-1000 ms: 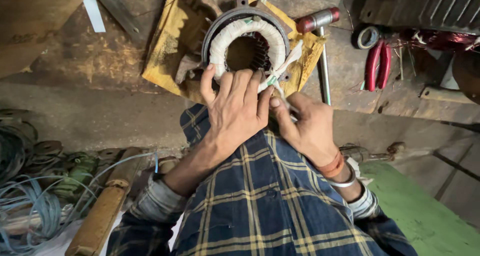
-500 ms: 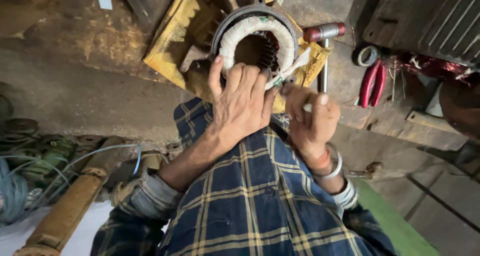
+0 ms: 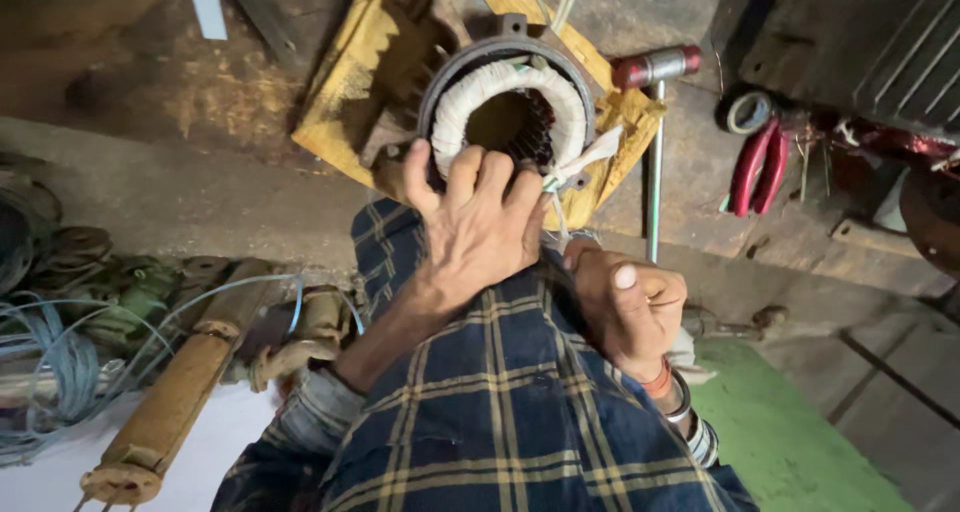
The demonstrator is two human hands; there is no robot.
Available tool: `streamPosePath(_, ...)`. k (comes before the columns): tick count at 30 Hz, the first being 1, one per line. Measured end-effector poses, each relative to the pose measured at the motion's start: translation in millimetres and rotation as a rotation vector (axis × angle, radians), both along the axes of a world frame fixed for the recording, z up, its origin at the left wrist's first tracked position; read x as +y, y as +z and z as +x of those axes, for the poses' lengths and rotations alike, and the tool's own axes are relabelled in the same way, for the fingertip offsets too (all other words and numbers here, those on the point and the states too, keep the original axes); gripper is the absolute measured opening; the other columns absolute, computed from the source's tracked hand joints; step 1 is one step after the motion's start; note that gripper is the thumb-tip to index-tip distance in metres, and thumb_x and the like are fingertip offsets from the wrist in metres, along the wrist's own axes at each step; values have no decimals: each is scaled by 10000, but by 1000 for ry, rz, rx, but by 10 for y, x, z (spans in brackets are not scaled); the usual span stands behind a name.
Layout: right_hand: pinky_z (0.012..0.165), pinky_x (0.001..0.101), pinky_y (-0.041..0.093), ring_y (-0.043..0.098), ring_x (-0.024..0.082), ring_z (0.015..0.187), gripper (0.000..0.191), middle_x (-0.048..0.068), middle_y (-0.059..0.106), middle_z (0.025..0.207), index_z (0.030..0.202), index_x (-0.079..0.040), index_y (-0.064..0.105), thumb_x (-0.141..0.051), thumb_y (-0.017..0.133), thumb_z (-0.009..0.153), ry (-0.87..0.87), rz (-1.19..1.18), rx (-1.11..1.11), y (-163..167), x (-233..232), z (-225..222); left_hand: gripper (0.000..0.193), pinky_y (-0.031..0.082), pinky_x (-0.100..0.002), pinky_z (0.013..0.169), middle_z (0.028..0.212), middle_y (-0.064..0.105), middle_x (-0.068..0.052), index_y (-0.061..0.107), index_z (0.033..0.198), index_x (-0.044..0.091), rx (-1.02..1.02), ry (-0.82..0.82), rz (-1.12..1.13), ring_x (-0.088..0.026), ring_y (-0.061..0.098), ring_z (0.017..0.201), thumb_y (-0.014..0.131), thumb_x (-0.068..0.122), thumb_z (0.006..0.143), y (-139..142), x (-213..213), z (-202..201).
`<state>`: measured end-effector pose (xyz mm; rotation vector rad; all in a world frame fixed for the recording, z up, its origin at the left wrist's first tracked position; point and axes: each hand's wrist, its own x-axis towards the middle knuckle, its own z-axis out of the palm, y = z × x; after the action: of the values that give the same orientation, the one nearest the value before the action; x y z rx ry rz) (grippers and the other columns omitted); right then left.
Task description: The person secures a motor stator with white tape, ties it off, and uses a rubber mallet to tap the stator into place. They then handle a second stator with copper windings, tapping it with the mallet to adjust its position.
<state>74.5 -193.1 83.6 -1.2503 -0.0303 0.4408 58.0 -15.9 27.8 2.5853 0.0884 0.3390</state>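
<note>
A motor stator [image 3: 510,82], its winding wrapped in white tape, lies on a yellow wooden block [image 3: 335,102]. My left hand [image 3: 480,227] rests spread over the stator's near rim, fingers pressing on the white winding. My right hand [image 3: 625,307] is pulled back below it, fingers curled around a thin white cord [image 3: 590,152] that runs up to the winding's right side. A blue and yellow checked cloth [image 3: 500,412] covers my knee under both hands.
A hammer [image 3: 655,92] with a red head lies right of the stator. Red pliers [image 3: 755,162] and a tape roll [image 3: 750,112] sit farther right. At the left are coiled blue-grey wires [image 3: 60,372] and a rusty cylindrical part [image 3: 170,412]. A green surface [image 3: 790,432] lies at lower right.
My right hand has drawn back from the stator toward me, pulling the cord. The left hand stays on the winding. The view has shifted slightly.
</note>
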Motion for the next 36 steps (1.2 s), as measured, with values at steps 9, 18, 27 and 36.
streamPosePath(9, 867, 425, 409, 358, 160, 589, 514, 10, 392, 636, 647, -79, 390, -241, 568, 1100, -16, 102, 42, -107, -29, -13, 278, 129, -699, 1192, 1078, 602, -58, 689, 1109, 95, 45, -90, -110, -274, 543, 1202, 665, 355, 1014, 61, 92, 5)
streamPosePath(18, 910, 377, 389, 423, 172, 732, 390, 67, 493, 817, 783, -39, 439, -256, 539, 1092, 235, -19, -231, 87, 187, -53, 517, 228, -587, 1211, 876, 627, -77, 765, 1101, 31, -405, -210, -9, -256, 652, 960, 523, 485, 1045, -342, 323, 132)
streamPosePath(27, 1077, 497, 454, 537, 265, 807, 295, 105, 532, 844, 833, -10, 523, -161, 518, 1086, 504, -235, -581, -135, 245, -146, 498, 315, -553, 1247, 866, 682, -19, 726, 1211, 82, -214, -397, -410, -189, 673, 908, 427, 466, 1103, 92, 814, 318)
streamPosePath(36, 1108, 488, 455, 544, 229, 777, 343, 83, 530, 810, 800, -18, 501, -171, 484, 1106, 356, -199, -518, -329, 174, -260, 683, 313, -587, 1063, 1359, 512, -155, 420, 1425, 112, -397, -33, 265, -329, 493, 1277, 449, 666, 1028, 405, -145, 755)
